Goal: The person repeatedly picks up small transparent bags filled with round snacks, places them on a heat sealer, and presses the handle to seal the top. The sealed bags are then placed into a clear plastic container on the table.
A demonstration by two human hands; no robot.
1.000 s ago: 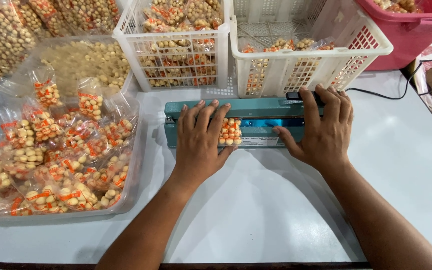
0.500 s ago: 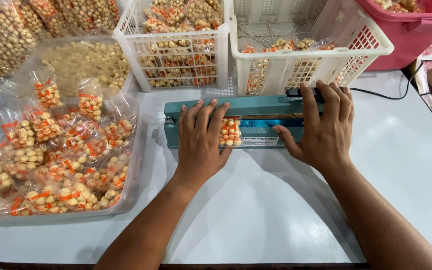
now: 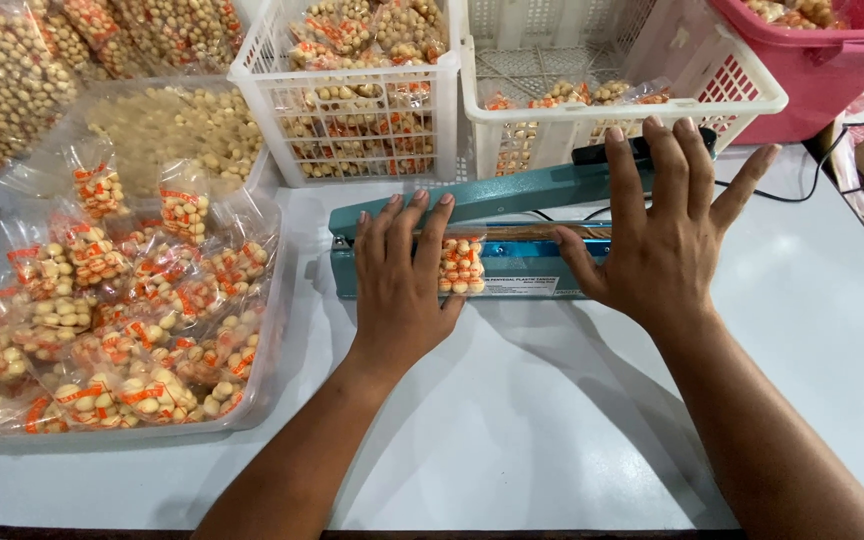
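Observation:
A teal heat sealer [image 3: 524, 286] stands on the white table [image 3: 552, 420] with its arm [image 3: 522, 190] raised at a slant. Across its sealing bar lies a small clear packet of pale nuts with orange print [image 3: 462, 265]. My left hand [image 3: 402, 285] lies flat on that packet and the sealer's left end, fingers stretched forward. My right hand [image 3: 667, 240] rests on the right end of the arm, fingers over the black handle [image 3: 592, 153], thumb down in front of the base.
On the left, a clear tray [image 3: 270, 330] holds several filled packets. Two white baskets [image 3: 352, 150] [image 3: 742, 95] with packets stand behind the sealer, and a pink basket [image 3: 832, 70] sits at the far right. Large nut bags [image 3: 2, 80] are at the far left. A black cable [image 3: 802, 195] runs right.
The sealer arm has risen from pressed flat to a slant, with my right hand going up on it. My left hand and the packet have stayed put.

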